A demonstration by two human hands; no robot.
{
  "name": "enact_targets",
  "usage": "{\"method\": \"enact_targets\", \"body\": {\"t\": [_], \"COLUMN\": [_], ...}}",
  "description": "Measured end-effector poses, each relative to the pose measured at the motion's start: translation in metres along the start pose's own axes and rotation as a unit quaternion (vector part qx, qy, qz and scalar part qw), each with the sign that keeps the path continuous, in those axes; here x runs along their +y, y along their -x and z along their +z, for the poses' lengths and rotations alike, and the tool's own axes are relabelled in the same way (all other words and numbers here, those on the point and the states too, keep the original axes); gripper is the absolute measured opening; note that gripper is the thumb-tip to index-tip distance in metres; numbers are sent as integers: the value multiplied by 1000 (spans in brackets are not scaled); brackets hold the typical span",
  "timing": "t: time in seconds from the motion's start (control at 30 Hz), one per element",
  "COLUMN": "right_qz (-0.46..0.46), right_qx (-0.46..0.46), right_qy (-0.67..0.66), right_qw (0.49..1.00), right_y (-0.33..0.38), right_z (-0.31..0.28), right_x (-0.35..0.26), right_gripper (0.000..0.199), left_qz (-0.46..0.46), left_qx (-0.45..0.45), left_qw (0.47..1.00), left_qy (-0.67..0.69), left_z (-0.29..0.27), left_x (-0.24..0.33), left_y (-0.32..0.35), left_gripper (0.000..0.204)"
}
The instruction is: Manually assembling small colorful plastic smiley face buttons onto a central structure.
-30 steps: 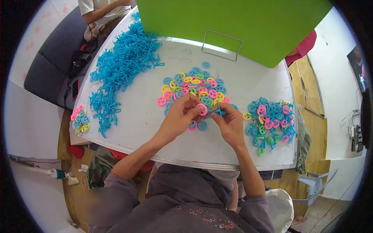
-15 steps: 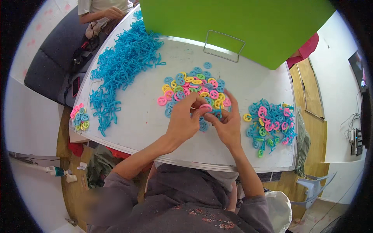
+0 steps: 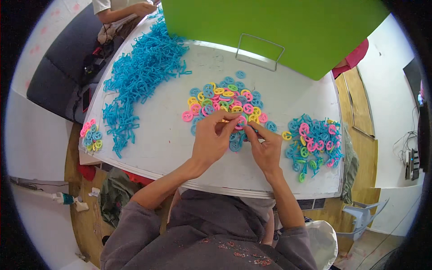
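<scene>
Over the middle of the table, my left hand (image 3: 212,138) pinches a small pink toy wheel (image 3: 242,121) between thumb and fingertips. My right hand (image 3: 266,148) is closed against the wheel's right side, its thumb and index finger pressed together on a blue plastic piece that is mostly hidden by the fingers. Just beyond both hands lies a loose pile of wheels (image 3: 219,91) in pink, yellow, green and blue. On the right of the table sits a heap of wheels joined to blue pieces (image 3: 310,145).
A long mound of blue plastic pieces (image 3: 143,67) covers the table's left side. A small cluster of wheels (image 3: 92,136) lies at the left edge. A green panel (image 3: 270,27) with a wire handle stands at the back. Another person's hand (image 3: 145,8) is at the far left.
The pink wheel has turned from nearly flat to face up more toward me. My right hand's fingers have drawn together at the wheel. The other person's hand has moved right.
</scene>
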State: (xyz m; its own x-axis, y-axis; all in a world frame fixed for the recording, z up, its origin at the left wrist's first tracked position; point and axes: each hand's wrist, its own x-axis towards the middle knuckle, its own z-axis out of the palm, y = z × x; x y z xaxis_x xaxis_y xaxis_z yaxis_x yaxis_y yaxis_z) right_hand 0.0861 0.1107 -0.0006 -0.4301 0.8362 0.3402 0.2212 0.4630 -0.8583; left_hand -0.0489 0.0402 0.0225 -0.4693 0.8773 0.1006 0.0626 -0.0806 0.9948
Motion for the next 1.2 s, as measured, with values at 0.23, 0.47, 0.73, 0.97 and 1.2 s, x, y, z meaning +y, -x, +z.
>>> {"method": "enact_targets", "body": {"t": [0.23, 0.47, 0.73, 0.97, 1.2], "right_qz": [74, 86, -155, 129, -150], "right_qx": [-37, -12, 25, -212, -186], "right_qy": [-17, -27, 67, -253, -31], "right_qw": [996, 996, 985, 935, 971], "right_y": [-1, 2, -5, -5, -9], "right_z": [-2, 4, 1, -28, -26], "right_x": [-9, -11, -2, -15, 0], "right_gripper": [23, 23, 23, 38, 36], "left_qz": [16, 74, 61, -114, -41], "left_qx": [15, 37, -11, -38, -56], "left_qw": [1000, 996, 998, 985, 995], "left_qy": [8, -32, -24, 125, -70], "left_z": [3, 5, -2, -19, -31], "left_x": [-3, -15, -8, -4, -5], "left_y": [4, 3, -3, -8, -3], "left_gripper": [17, 16, 12, 12, 15]}}
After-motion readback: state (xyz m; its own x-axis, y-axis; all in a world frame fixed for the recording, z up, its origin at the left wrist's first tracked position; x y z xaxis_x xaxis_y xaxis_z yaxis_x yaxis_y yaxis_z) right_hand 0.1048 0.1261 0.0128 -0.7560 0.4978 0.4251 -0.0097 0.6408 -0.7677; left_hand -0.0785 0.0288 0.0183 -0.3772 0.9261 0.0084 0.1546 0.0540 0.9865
